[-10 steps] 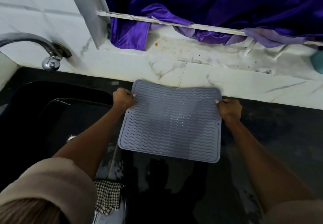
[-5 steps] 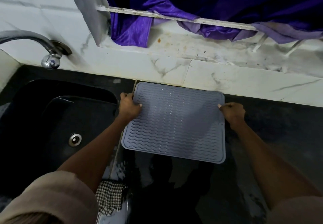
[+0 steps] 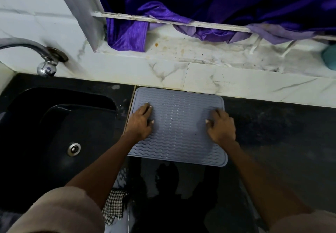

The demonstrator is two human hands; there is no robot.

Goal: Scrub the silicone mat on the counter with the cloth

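A grey silicone mat [image 3: 179, 123] with a wavy ribbed pattern lies flat on the black counter [image 3: 272, 142], its far edge against the white marble backsplash. My left hand [image 3: 141, 122] rests palm down on the mat's left part, fingers spread. My right hand [image 3: 221, 126] presses flat on its right part. Neither hand holds anything. A black-and-white checked cloth [image 3: 115, 207] lies near the counter's front edge, partly hidden under my left forearm.
A black sink [image 3: 54, 132] with a metal drain [image 3: 74, 149] sits left of the mat, a chrome tap [image 3: 41, 54] above it. Purple curtain fabric [image 3: 200, 5] hangs over the stained marble ledge. A teal object [image 3: 330, 57] shows at the right edge.
The mat, held up by its side edges a second ago, now lies flat on the counter. Both hands let go of the edges and moved onto its top surface.
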